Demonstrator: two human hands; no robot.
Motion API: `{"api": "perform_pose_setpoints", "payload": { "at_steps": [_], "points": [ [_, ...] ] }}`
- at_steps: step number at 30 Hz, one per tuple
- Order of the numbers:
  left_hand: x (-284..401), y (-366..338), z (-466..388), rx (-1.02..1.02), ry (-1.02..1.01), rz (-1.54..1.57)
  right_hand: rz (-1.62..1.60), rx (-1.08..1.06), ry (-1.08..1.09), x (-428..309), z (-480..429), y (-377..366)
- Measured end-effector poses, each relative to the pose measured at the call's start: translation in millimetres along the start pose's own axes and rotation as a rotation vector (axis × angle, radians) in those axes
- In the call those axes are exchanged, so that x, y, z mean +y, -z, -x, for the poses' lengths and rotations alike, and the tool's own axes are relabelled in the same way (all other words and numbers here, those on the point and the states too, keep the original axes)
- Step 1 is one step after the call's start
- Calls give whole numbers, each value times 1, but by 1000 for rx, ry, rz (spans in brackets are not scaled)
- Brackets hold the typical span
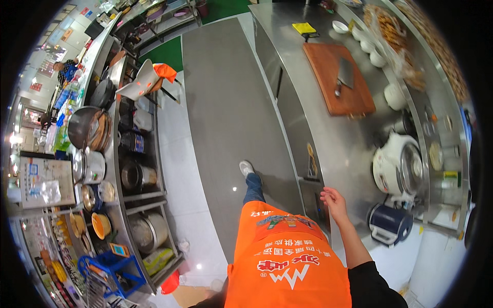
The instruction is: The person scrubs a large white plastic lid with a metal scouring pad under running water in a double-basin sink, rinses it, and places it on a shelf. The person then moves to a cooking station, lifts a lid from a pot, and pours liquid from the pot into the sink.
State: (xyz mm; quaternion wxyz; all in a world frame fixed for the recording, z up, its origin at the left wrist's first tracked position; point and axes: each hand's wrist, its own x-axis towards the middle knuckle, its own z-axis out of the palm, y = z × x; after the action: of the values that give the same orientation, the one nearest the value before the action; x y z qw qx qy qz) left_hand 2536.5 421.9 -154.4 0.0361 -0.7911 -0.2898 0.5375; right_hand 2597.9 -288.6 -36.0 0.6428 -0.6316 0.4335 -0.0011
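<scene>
My right hand hangs beside the front edge of the steel counter, its fingers loosely bent and nothing in it. My left hand is out of view; only a dark sleeve shows at the bottom. I wear an orange apron with printing on it. On the counter lies a wooden cutting board with a cleaver flat on top. Nearer my hand are a white rice cooker and a dark blue electric kettle. A yellow cloth lies past the board.
A grey mat runs along the aisle. At left stand a chair with an orange cloth, and a steel shelf unit with pots, a wok and a blue rack. Another person is far off at upper left.
</scene>
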Motion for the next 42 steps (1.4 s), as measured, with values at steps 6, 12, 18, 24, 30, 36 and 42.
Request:
{"api": "perform_pose_setpoints", "payload": {
  "at_steps": [6, 12, 18, 24, 30, 36, 42],
  "points": [
    [257, 266, -70, 277, -233, 54, -91, -86, 13, -128, -146, -106],
    [621, 668, 15, 997, -934, 152, 3, -112, 196, -269, -286, -167],
    [841, 965, 245, 1551, -1520, 339, 12, -127, 282, -358, -464, -191],
    [1006, 1058, 243, 1621, -1503, 410, -67, -137, 244, -499, -648, -224],
    [1047, 979, 38, 772, -871, 532, -34, -264, 383, -661, -802, -257],
    [983, 986, -67, 194, -384, -84, 26, -98, 295, -763, -968, -275],
    [1120, 1136, -99, 142, -171, 41, -104, -77, 203, -883, -1132, -358]
  ]
}}
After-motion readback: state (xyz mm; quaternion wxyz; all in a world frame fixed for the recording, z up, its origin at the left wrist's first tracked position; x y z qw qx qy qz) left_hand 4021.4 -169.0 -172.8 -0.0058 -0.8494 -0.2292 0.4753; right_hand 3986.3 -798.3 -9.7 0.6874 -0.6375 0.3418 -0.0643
